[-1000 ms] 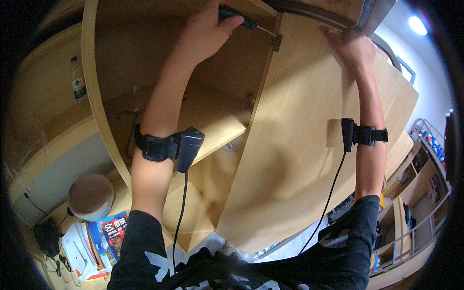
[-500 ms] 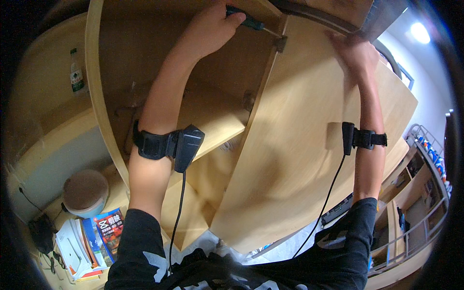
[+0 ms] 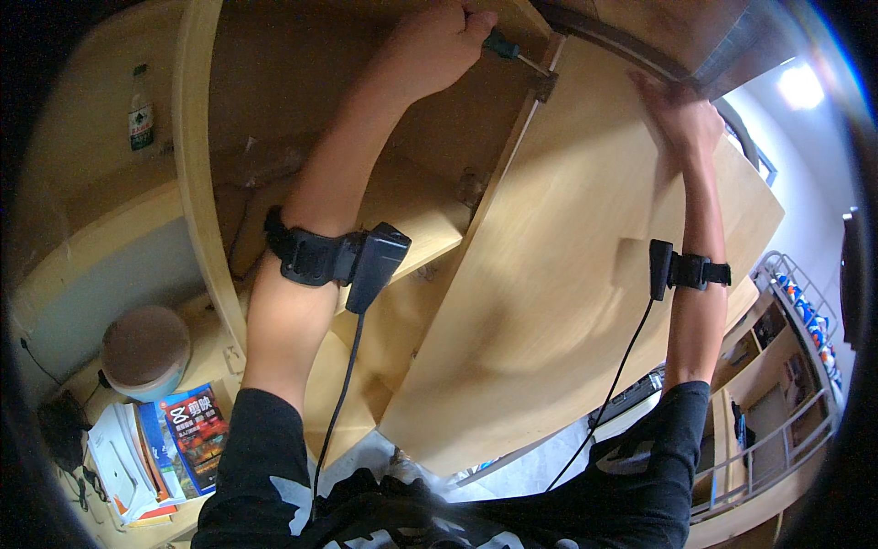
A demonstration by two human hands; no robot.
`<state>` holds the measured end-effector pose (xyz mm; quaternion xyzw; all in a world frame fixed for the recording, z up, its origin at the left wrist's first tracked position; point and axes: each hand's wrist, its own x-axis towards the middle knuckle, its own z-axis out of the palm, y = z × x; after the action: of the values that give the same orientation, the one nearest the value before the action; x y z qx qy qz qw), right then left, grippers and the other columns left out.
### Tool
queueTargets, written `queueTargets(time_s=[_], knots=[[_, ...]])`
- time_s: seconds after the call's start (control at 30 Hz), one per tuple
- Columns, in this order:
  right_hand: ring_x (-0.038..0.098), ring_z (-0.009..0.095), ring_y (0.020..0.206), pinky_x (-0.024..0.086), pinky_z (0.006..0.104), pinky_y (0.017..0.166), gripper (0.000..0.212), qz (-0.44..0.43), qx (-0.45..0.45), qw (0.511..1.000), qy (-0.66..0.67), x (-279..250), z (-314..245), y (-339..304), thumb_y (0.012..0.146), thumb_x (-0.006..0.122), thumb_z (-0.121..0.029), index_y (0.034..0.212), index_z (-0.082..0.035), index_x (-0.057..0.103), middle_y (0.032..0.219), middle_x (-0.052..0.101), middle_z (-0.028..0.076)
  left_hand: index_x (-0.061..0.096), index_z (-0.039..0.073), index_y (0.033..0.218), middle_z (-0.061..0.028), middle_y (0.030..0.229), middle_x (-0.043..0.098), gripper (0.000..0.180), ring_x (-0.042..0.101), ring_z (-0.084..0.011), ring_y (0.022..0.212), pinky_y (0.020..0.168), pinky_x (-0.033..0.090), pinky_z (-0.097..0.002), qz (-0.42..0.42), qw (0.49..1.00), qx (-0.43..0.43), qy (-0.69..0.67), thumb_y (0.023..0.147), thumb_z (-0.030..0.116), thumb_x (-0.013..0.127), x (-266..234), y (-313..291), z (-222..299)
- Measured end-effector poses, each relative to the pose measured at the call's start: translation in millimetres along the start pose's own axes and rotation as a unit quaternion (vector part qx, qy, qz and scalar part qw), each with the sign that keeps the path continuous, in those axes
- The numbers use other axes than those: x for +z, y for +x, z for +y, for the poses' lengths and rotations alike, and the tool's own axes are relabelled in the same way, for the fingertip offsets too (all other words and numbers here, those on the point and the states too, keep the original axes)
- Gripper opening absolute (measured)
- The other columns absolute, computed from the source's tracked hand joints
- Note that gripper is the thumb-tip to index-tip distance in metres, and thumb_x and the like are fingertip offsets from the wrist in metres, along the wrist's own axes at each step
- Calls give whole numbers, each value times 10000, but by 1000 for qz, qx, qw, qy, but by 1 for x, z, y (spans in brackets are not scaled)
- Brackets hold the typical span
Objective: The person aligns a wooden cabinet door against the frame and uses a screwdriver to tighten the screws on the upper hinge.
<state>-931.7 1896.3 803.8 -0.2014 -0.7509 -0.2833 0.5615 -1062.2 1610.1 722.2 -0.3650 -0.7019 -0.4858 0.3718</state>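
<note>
Fingers of the left hand [image 3: 444, 53] wrap a green-handled screwdriver [image 3: 500, 44], tip at the upper hinge [image 3: 545, 87] of the open cabinet door [image 3: 540, 256]. The right hand [image 3: 688, 121] meets the door's top edge, finger grip indeterminable. Hinge appears mounted; fastening looks incomplete.

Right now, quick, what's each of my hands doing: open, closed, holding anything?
Left hand: closed, holding a screwdriver, tip at the hinge.
Right hand: at the door, near its top edge; open or gripping cannot be told.
</note>
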Motion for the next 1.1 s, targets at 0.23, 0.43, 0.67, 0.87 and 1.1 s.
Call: queueTargets(time_s=[0.23,0.43,0.67,0.87,1.1], knots=[[667,361,831,519,409,707,657,1,0,1000,1,-11,-8,-3,767,493,-722,912,-123,723,832,683,196,501,-79,1068,-314,1068,562,426,549,-454,1021,885,425,-471,26,999,41,-18,979,328,412,4,4,-8],[667,364,828,520,413,706,665,-2,-12,1000,2,-3,1,-1,762,491,-729,935,-129,719,832,680,205,484,-74,1105,-303,1060,563,428,558,-438,1013,887,429,-459,-23,999,24,-38,985,329,403,-8,-8,7],[668,371,812,524,414,699,688,-10,-9,1000,-6,-1,0,1,754,482,-743,920,-122,724,819,679,208,494,-72,1080,-292,1048,571,410,568,-420,1000,877,436,-448,-13,1000,-11,-25,986,317,405,0,0,-1],[668,375,809,523,416,688,708,-18,-6,999,-29,1,3,3,754,481,-747,911,-100,723,807,676,219,502,-71,1066,-279,1035,577,409,571,-404,994,870,435,-447,-36,998,-44,-35,989,317,402,-6,-4,7],[660,384,814,521,423,699,681,33,-36,999,12,-1,3,-1,766,492,-727,942,-110,718,819,673,219,498,-55,1067,-270,982,576,393,574,-400,939,855,438,-434,-14,997,23,-66,989,319,408,-5,-12,3]])
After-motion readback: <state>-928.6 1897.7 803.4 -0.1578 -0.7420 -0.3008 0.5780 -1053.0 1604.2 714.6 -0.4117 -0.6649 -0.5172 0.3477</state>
